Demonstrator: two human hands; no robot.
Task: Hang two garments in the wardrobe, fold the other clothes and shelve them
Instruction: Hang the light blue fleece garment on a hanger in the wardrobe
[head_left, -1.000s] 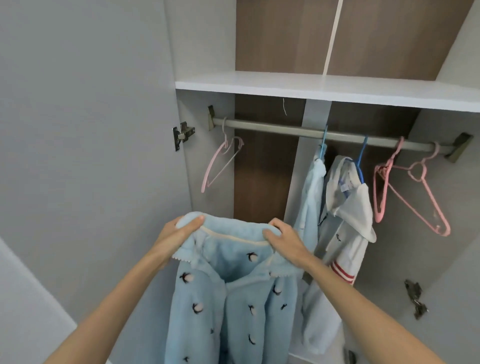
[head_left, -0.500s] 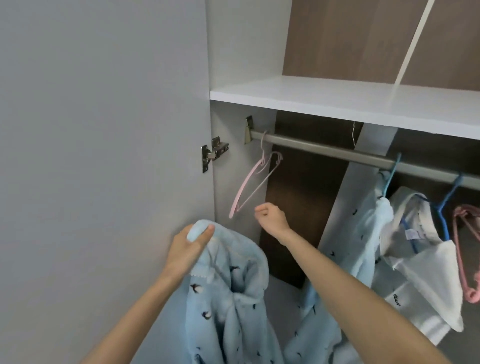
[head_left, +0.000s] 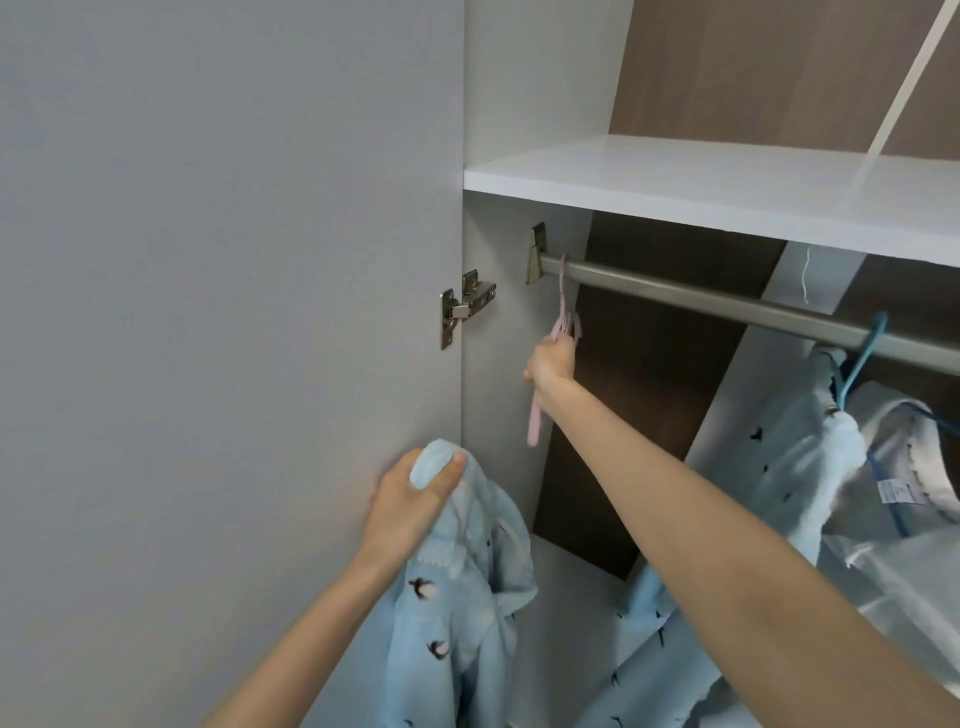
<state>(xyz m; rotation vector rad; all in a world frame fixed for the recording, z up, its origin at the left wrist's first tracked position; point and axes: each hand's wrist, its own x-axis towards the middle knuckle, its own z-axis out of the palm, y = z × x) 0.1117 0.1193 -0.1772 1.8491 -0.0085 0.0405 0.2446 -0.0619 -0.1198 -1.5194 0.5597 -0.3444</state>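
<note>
My left hand (head_left: 410, 501) grips the collar of a fluffy light blue pyjama top (head_left: 462, 603) with small dark bird prints; the top hangs down below the fist. My right hand (head_left: 551, 362) is raised and grips a pink hanger (head_left: 563, 312) whose hook sits on the metal rail (head_left: 727, 306) near its left end. The hanger's lower end sticks out below the hand. Farther right on the rail hang a light blue garment (head_left: 795, 467) on a blue hanger (head_left: 862, 358) and a white garment (head_left: 914, 447).
The grey wardrobe door (head_left: 234, 312) stands open on the left, its hinge (head_left: 465, 306) beside my right hand. A white shelf (head_left: 727, 182) runs above the rail. The wardrobe's brown back panel (head_left: 639, 389) lies behind the hanger.
My right hand let go of the blue top, rose to the left end of the rail and took hold of the pink hanger. The left hand alone keeps the top. The view swung left.
</note>
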